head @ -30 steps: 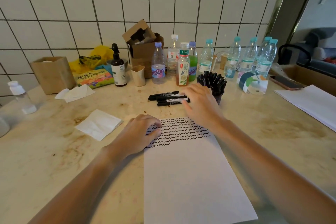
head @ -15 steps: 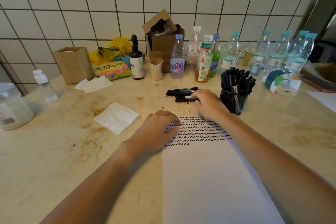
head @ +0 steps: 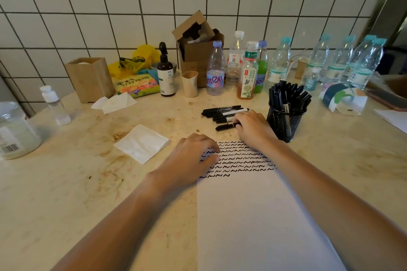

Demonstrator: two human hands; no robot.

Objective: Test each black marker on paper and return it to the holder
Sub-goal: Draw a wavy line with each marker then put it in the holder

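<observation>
While your left hand (head: 193,156) pressed flat on the paper (head: 259,215), your right hand (head: 253,126) pinched the nearest black marker (head: 225,126), lying crosswise, cap leftward, beside the mesh holder (head: 285,121).

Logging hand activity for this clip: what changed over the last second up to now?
The right hand drew back from over the loose black markers and now pinches the nearest marker, pulled slightly out of the group toward the paper. The camera also shifted. The left hand stayed resting on the paper's left edge; the mesh holder kept its place.
</observation>
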